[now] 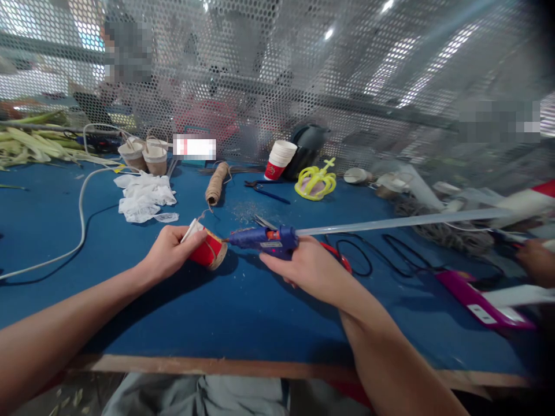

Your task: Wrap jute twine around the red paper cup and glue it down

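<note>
My left hand (176, 249) is closed on a red paper cup (203, 249) that lies tilted, its base end toward the right. Twine is wound around that end, and a strand runs from the cup up to a spool of twine (217, 184) on the table. In my right hand (307, 267) is a blue hot glue gun (271, 240), with a long clear glue stick (390, 222) sticking out of its back. The gun's nozzle points left and is at the cup's twine-wrapped end; I cannot tell whether it touches.
Behind are scissors (264, 222), pliers (271, 190), stacked paper cups (280, 159) and a yellow crown (315, 184). White gloves (147, 196) and twine-wrapped cups (155, 159) are at left. A purple power strip (481, 303) with black cable lies right, near another person's hand (537, 263).
</note>
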A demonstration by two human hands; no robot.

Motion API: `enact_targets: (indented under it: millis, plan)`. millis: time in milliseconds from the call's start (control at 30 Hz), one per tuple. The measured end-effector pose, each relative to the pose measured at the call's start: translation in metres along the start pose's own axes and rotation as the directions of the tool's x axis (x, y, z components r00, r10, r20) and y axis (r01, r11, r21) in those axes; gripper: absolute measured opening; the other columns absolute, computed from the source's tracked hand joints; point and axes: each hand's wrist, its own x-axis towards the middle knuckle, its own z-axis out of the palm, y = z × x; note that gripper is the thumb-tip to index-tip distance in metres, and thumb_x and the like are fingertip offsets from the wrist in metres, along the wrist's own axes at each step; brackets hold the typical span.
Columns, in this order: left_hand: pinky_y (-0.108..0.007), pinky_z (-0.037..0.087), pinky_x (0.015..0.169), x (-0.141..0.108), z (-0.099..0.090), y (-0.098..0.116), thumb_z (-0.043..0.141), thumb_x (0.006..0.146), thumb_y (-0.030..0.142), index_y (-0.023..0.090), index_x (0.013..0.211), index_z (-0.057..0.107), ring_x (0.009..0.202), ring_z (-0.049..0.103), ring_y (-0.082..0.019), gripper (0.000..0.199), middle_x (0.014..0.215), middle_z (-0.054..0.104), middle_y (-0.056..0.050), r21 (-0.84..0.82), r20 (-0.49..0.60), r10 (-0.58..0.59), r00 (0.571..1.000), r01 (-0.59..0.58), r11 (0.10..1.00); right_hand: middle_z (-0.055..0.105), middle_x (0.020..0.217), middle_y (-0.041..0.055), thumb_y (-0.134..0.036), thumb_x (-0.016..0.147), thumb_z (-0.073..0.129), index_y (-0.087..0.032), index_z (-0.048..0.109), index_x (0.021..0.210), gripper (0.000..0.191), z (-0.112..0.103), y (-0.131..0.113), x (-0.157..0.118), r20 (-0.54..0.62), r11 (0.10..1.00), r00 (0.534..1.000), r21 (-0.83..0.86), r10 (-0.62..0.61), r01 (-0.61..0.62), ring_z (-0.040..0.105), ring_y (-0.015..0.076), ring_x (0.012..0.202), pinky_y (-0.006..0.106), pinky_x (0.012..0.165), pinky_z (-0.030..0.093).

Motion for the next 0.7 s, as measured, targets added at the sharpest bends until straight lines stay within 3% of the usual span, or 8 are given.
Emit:
enact_targets:
  millis: [200, 500, 700]
  plan:
    - [-0.022, 0.034, 0.048, -0.0015, 0.0010, 0.0037, 0.051, 0.068, 0.050, 0.010, 0.058, 0.061, 0.048, 0.043, -0.010, 0.042, 0.051, 0.057, -0.002, -0.003, -0.004, 0.005, 1.000, -0.005, 1.000, 0.046, 0.035, -0.0045, -0.033, 0.075, 0.053, -0.020, 0.044, 0.046, 0.033, -0.0029, 0.0001, -0.0019, 0.064, 0.994, 0.996, 0.085, 0.065, -0.070, 0.047, 0.0097, 0.036, 0.020, 0.040, 0.037]
    - [-0.021, 0.033, 0.047, -0.0019, 0.0007, 0.0024, 0.053, 0.069, 0.049, 0.010, 0.057, 0.061, 0.047, 0.042, -0.010, 0.041, 0.050, 0.055, -0.001, -0.018, -0.005, 0.013, 1.000, -0.013, 1.000, 0.046, 0.035, -0.0046, -0.032, 0.074, 0.053, -0.020, 0.045, 0.048, 0.030, -0.0012, -0.0010, -0.0020, 0.059, 0.989, 0.995, 0.121, 0.080, -0.086, 0.047, 0.0094, 0.034, 0.020, 0.039, 0.038]
    - [-0.019, 0.026, 0.043, -0.0017, 0.0013, 0.0056, 0.054, 0.069, 0.048, 0.010, 0.056, 0.060, 0.045, 0.032, -0.006, 0.041, 0.047, 0.048, 0.003, -0.037, -0.013, -0.016, 1.000, 0.015, 0.999, 0.046, 0.035, -0.0056, -0.029, 0.075, 0.052, -0.020, 0.047, 0.048, 0.030, -0.0026, -0.0009, -0.0051, 0.032, 0.998, 0.999, 0.059, -0.001, -0.001, 0.046, 0.0097, 0.035, 0.022, 0.042, 0.038]
